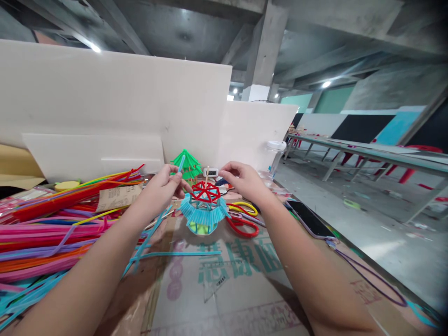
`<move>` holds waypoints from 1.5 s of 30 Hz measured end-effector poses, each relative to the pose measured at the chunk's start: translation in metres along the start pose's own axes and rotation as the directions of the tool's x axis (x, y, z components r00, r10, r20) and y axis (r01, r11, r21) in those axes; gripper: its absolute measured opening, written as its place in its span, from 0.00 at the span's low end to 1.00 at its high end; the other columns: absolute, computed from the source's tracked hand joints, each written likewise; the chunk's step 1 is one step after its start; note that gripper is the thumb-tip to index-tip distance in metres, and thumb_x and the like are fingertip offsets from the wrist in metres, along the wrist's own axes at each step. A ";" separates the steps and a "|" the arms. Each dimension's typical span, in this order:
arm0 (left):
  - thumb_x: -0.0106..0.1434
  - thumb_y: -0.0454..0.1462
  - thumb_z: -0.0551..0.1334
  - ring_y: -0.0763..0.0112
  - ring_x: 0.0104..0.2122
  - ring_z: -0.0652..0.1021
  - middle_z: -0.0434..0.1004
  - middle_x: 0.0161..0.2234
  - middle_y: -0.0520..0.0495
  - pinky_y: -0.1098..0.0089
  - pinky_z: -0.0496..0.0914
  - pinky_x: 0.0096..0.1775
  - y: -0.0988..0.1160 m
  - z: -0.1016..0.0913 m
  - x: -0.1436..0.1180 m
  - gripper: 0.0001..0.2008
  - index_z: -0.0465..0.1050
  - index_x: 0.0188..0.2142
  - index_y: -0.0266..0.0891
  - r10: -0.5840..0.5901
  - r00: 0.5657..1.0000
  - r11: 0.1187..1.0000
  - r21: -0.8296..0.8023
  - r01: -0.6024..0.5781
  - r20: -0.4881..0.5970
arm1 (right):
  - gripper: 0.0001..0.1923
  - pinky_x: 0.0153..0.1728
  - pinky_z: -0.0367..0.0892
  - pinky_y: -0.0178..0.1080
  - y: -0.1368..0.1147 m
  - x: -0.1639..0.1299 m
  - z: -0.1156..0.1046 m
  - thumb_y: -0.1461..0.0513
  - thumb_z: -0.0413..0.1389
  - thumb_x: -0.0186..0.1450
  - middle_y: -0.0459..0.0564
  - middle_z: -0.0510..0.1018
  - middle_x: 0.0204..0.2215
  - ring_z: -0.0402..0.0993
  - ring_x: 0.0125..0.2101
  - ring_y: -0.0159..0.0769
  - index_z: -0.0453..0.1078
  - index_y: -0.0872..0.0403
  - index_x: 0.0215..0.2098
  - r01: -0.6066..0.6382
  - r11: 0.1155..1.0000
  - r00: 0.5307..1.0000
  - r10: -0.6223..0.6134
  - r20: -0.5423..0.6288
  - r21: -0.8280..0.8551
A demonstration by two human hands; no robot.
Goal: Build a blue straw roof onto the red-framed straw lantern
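A small pavilion-like model (204,210) stands before me, with light blue strips flaring out round it and a red spoked frame (206,192) on top. From the middle of that frame rises a thin wooden stick (206,175). My left hand (168,182), to the left of the frame, pinches a short light blue strip (181,163) pointing up. On the other side, my right hand (243,179) is closed round a dark, slim tool (221,182), whose tip is close to the red frame; its kind is unclear. A green layered roof model (185,164) stands behind.
Bundles of coloured strips (52,233) cover the left side. Red-handled scissors (245,227), yellow-handled scissors (248,207) and a phone (310,218) lie to the right. A small white display (210,172), a clear jar (275,158) and white boards (115,102) stand behind. Printed cardboard (224,298) covers the table.
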State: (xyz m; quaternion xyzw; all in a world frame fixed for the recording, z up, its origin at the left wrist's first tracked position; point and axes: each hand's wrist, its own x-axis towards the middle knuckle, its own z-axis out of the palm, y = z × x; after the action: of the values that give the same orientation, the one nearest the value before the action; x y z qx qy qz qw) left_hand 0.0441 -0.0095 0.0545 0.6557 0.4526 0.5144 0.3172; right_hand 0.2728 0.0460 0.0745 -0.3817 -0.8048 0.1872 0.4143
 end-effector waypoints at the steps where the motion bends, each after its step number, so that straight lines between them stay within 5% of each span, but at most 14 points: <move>1: 0.63 0.50 0.56 0.68 0.26 0.76 0.78 0.28 0.50 0.68 0.71 0.32 0.003 0.001 -0.001 0.15 0.62 0.39 0.41 -0.013 1.000 1.000 -0.005 0.013 0.011 | 0.10 0.31 0.63 0.35 -0.003 -0.001 -0.001 0.57 0.54 0.63 0.48 0.76 0.28 0.71 0.30 0.33 0.71 0.56 0.32 0.008 1.000 1.000 -0.008 -0.005 0.008; 9: 0.58 0.48 0.60 0.61 0.33 0.78 0.82 0.31 0.48 0.68 0.67 0.34 0.023 0.006 -0.010 0.16 0.79 0.33 0.39 0.015 1.000 0.895 0.446 -0.008 -0.013 | 0.08 0.34 0.64 0.35 -0.011 -0.003 0.000 0.60 0.54 0.63 0.48 0.77 0.29 0.72 0.31 0.32 0.72 0.56 0.33 0.064 0.997 0.997 -0.063 -0.051 0.033; 16: 0.60 0.47 0.59 0.67 0.25 0.75 0.78 0.26 0.50 0.71 0.65 0.27 0.016 0.023 -0.012 0.15 0.76 0.34 0.38 -0.015 0.999 0.943 0.333 0.027 -0.036 | 0.08 0.35 0.66 0.36 -0.007 -0.003 0.010 0.59 0.55 0.62 0.48 0.78 0.29 0.73 0.31 0.33 0.73 0.56 0.34 0.037 0.998 0.996 -0.033 -0.082 0.049; 23: 0.60 0.45 0.59 0.66 0.30 0.77 0.80 0.28 0.50 0.71 0.65 0.31 0.020 0.022 -0.012 0.13 0.78 0.31 0.39 0.079 0.991 0.887 0.462 -0.021 -0.106 | 0.10 0.36 0.67 0.36 -0.003 -0.002 0.015 0.58 0.54 0.63 0.48 0.79 0.30 0.75 0.32 0.34 0.74 0.56 0.35 0.037 0.997 0.996 -0.032 -0.077 0.061; 45: 0.60 0.46 0.60 0.66 0.29 0.77 0.80 0.28 0.49 0.70 0.67 0.32 0.001 0.030 -0.006 0.14 0.77 0.31 0.38 0.068 0.997 0.935 0.351 -0.050 -0.041 | 0.10 0.39 0.69 0.36 -0.003 0.000 0.027 0.61 0.55 0.63 0.49 0.82 0.35 0.77 0.36 0.34 0.77 0.55 0.38 -0.024 0.990 0.998 0.032 -0.059 0.142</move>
State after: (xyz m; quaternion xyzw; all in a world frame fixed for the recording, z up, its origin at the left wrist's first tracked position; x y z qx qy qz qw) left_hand 0.0731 -0.0143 0.0445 0.7012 0.5251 0.4519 0.1682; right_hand 0.2496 0.0443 0.0602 -0.3683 -0.7711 0.2377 0.4618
